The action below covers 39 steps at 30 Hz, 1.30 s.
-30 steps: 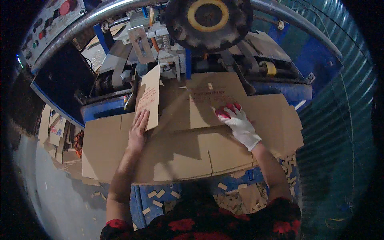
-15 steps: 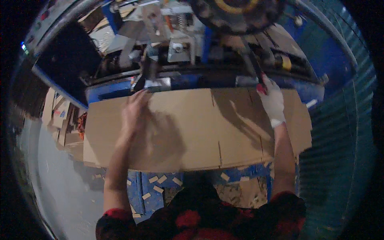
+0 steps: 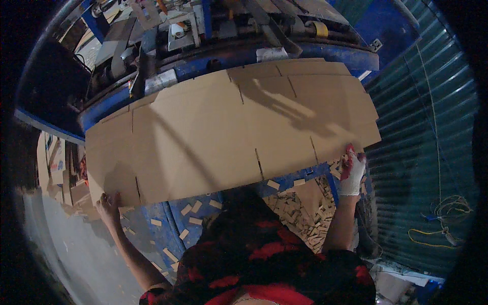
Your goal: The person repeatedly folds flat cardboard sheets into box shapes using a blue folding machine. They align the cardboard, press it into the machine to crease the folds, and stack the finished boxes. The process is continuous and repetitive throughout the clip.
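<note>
A wide, slotted cardboard sheet (image 3: 203, 137) lies across the front of a blue machine, on top of other sheets whose edges show at the far right. My left hand (image 3: 108, 207), bare, grips its near edge close to the left corner. At the near right corner, my right hand (image 3: 354, 172) in a white glove with red fingers holds the edge, thumb on top. Fingers under the sheet are hidden. Shadows of machine parts fall over the cardboard.
The blue machine's front rail (image 3: 203, 66) runs behind the sheet, with metal guides above. Small cardboard offcuts (image 3: 305, 208) are heaped below, others scattered on a blue surface. A green corrugated wall (image 3: 406, 127) stands at right, with a coiled cord (image 3: 452, 208). Cardboard pieces (image 3: 58, 168) stand at left.
Both hands have come back from the machine's far-side guides to the sheet's near corners, the left also moving outward. My view has turned, so the machine appears tilted and farther up.
</note>
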### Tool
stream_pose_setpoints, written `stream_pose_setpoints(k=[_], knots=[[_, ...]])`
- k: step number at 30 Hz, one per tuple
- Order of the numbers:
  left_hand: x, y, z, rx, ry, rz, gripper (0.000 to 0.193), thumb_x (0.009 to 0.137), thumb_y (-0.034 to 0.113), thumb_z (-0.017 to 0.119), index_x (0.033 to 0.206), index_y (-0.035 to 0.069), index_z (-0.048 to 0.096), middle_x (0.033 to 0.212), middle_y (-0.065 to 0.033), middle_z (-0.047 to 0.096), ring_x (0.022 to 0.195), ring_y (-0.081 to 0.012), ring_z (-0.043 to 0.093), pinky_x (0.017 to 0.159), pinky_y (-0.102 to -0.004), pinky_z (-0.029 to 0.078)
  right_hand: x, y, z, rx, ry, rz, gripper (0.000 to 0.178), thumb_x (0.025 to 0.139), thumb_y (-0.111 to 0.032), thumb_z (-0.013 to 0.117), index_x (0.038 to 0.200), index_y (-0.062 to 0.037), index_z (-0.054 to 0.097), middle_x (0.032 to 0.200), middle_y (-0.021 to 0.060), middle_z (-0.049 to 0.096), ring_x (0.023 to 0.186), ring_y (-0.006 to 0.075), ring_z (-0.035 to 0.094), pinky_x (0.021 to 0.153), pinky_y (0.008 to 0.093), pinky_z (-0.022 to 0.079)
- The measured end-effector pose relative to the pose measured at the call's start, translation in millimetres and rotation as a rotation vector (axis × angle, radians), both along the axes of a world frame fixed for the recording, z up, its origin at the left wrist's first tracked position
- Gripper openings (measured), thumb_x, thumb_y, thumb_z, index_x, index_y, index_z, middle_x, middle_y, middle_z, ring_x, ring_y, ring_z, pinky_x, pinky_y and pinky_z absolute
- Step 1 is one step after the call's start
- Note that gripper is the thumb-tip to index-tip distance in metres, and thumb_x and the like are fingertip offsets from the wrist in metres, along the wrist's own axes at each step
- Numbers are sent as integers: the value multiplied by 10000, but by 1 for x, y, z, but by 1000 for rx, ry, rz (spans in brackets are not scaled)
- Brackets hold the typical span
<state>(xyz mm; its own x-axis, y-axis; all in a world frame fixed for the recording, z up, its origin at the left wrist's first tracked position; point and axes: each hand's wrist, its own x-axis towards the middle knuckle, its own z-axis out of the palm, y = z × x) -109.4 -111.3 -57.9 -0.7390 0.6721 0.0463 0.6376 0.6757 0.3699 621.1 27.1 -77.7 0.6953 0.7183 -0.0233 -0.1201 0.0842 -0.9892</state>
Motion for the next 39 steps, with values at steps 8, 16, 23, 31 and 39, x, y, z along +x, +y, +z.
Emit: stream_pose_setpoints(k=[8, 16, 23, 31, 39], knots=[[28, 6, 41, 97, 232, -21, 617, 634, 263, 844, 1092, -37, 561, 974, -200, 554, 928, -382, 553, 820, -446, 448, -42, -8, 51, 187, -505, -73, 556, 832, 113, 542, 1357, -23, 419, 1228, 86, 542, 1094, 178, 538, 922, 301, 443], [140, 30, 63, 546, -516, -557, 575, 835, 8, 615, 1379, 16, 430, 1397, -124, 454, 1305, -246, 403, 1083, -375, 324, -149, 1, 70, 293, -1748, 901, 638, 680, 37, 620, 1266, -191, 518, 1301, 128, 471, 1154, 382, 494, 1010, 518, 360], [176, 146, 38, 444, -34, -894, 487, 904, 102, 444, 1391, 113, 457, 1451, -155, 402, 1354, -352, 351, 1105, -416, 314, -156, 98, 78, 198, -1998, 927, 604, 702, -10, 597, 1259, -241, 560, 1302, 95, 495, 1183, 352, 474, 1039, 504, 341], [160, 256, 16, 426, 178, -889, 458, 927, 147, 410, 1380, 106, 466, 1440, -157, 415, 1344, -365, 356, 1120, -436, 285, -171, 209, 68, 322, -2015, 849, 599, 798, -53, 534, 1335, -313, 486, 1333, 90, 495, 1220, 324, 468, 1037, 468, 361], [139, 372, 37, 327, 285, -769, 585, 832, 28, 508, 1403, 69, 383, 1335, -189, 479, 1207, -396, 476, 995, -449, 424, -212, 324, 76, 204, -2091, 712, 594, 822, -56, 532, 1369, -275, 455, 1323, 131, 504, 1190, 317, 506, 997, 446, 406]])
